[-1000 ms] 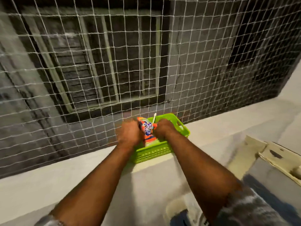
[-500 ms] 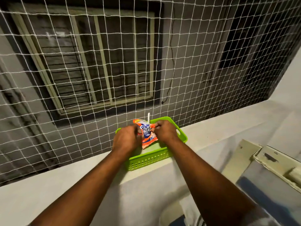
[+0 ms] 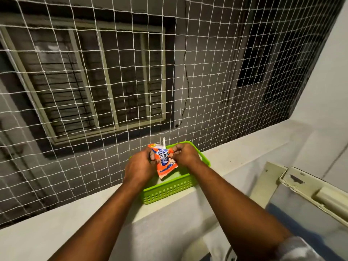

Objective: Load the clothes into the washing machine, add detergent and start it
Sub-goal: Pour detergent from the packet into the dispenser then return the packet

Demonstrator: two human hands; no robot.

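A small orange and blue detergent sachet [image 3: 164,162] hangs above a green plastic basket [image 3: 169,191] on the white ledge. My left hand [image 3: 140,164] pinches the sachet's left side and my right hand [image 3: 185,154] pinches its right side near the top. A thin white stick [image 3: 164,142] stands up behind the sachet. The washing machine's raised cream lid [image 3: 308,187] shows at the lower right, with blue fabric [image 3: 293,223] under it. The drum itself is out of sight.
A white rope net [image 3: 113,81] closes off the opening just behind the ledge [image 3: 244,147], with a dark barred window beyond it. A white wall [image 3: 329,81] rises on the right.
The sachet has been lifted and tilted a little in both hands over the basket. The view has dropped slightly and shifted, so more of the machine lid shows.
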